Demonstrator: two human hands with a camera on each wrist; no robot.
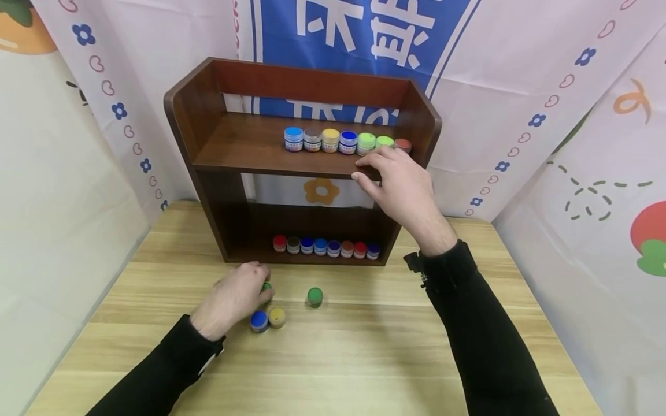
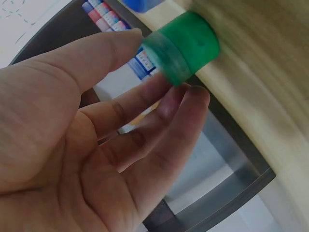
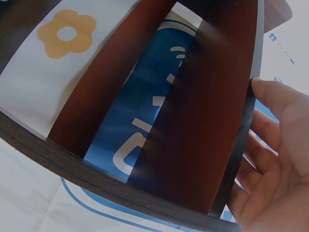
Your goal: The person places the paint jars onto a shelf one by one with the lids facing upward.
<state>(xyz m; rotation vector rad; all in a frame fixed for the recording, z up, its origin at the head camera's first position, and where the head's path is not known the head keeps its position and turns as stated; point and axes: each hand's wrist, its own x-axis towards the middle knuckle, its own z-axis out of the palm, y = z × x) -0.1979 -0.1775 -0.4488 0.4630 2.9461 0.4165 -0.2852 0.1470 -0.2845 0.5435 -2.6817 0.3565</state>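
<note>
My left hand (image 1: pixel 233 297) pinches a green-lidded paint jar (image 2: pixel 190 46) between thumb and fingertips, low over the table before the rack's left front. Close by stand a blue-lidded jar (image 1: pixel 259 321) and a yellow-lidded jar (image 1: pixel 277 317); another green-lidded jar (image 1: pixel 314 297) is farther right. At the right end of the upper shelf, my right hand (image 1: pixel 404 188) has its thumb at the shelf's front edge (image 3: pixel 245 113). Its fingers reach over the board beside a light-green jar (image 1: pixel 385 141) and a reddish-brown jar (image 1: pixel 403 145), partly covering them. No jar shows in its grip.
A dark brown two-tier wooden rack (image 1: pixel 208 151) stands on the wood-grain table (image 1: pixel 364 358). Several paint jars line its upper shelf, including a light-blue one (image 1: pixel 293 139). Another row, with a red jar (image 1: pixel 280 243), lines the lower shelf. Printed cloth (image 1: pixel 458 115) hangs behind.
</note>
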